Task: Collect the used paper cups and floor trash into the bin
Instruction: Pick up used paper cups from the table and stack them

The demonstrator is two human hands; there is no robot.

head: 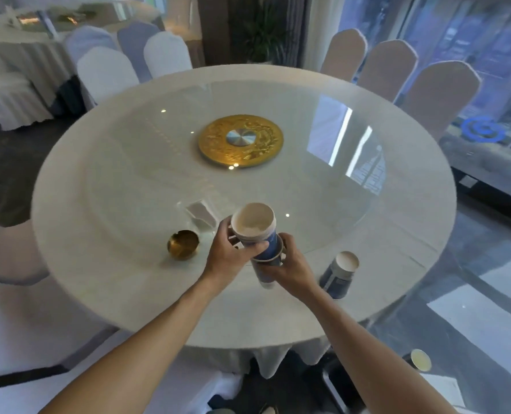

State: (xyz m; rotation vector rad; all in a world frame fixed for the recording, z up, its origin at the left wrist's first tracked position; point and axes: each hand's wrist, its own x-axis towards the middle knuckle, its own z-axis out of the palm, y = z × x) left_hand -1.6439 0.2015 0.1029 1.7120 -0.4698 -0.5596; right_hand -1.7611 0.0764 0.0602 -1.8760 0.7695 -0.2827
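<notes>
Above the near part of the round white table (114, 264), my left hand (228, 255) grips a blue-and-white paper cup (254, 227), its open mouth tilted toward me. Its base sits inside a second paper cup (266, 273), which my right hand (290, 265) holds from the right and below. A third blue paper cup (339, 274) stands upright on the table, just right of my right wrist. Another paper cup (418, 360) lies on the floor at the lower right, near a flat white sheet (445, 389).
A gold ashtray (183, 245) and a small clear card holder (202, 213) sit left of my hands. A glass turntable with a gold centre disc (240, 140) covers the table middle. White-covered chairs (106, 74) ring the table; glass walls lie to the right.
</notes>
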